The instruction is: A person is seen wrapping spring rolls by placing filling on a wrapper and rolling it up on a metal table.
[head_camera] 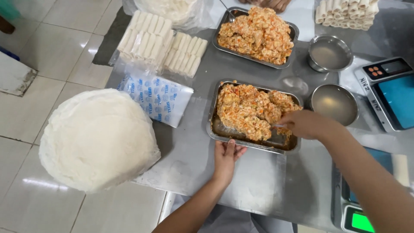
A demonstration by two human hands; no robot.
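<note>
Steadying metal tray [214,129] edge, left hand [227,158]; right hand [302,124] over filling [248,110].

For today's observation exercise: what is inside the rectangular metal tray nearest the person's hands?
The rectangular metal tray holds a heap of orange and cream minced filling. The right hand works a thin metal utensil into it; its tip is buried. The left hand steadies the tray's rim.
</note>
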